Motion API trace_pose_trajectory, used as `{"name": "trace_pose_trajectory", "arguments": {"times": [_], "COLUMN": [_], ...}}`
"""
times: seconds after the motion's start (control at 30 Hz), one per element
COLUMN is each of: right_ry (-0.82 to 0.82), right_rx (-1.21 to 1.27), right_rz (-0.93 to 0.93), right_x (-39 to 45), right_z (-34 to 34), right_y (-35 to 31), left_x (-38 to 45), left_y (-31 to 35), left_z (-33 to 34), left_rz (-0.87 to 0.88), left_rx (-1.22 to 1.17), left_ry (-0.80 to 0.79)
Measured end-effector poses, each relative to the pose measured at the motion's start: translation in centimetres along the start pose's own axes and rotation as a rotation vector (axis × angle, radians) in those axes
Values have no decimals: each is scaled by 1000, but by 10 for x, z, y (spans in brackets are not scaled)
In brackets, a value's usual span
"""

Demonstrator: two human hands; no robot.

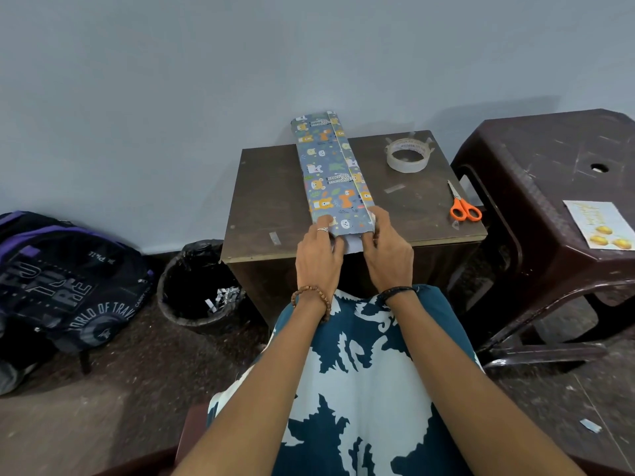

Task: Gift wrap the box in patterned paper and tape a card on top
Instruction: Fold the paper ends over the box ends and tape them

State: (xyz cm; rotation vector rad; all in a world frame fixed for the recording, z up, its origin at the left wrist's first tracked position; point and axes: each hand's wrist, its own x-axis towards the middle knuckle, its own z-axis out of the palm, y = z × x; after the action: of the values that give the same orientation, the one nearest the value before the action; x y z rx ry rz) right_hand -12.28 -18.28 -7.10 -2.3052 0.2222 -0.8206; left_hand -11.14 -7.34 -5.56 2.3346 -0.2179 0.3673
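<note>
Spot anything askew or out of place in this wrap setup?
Yes. The wrapped box overhangs the table's far edge. The card sits apart on the plastic stool. Stray tape bits are stuck to the tabletop.

Dim, even light; wide-angle edge distortion

Long box (331, 173) in blue animal-print paper, flat on table, seam up, card (600, 228) on stool at rt
</note>
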Motion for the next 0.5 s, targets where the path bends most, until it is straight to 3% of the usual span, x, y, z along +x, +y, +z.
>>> {"name": "trace_pose_trajectory", "arguments": {"times": [0.13, 0.5], "right_ry": [73, 81], "right_rx": [-39, -101], "right_rz": [-122, -180], "right_x": [-1, 0], "right_z": [3, 7], "right_y": [-1, 5], "left_x": [-1, 1], "left_y": [1, 4], "left_z": [0, -2], "left_rz": [21, -34], "left_rx": [15, 27], "left_ry": [31, 1]}}
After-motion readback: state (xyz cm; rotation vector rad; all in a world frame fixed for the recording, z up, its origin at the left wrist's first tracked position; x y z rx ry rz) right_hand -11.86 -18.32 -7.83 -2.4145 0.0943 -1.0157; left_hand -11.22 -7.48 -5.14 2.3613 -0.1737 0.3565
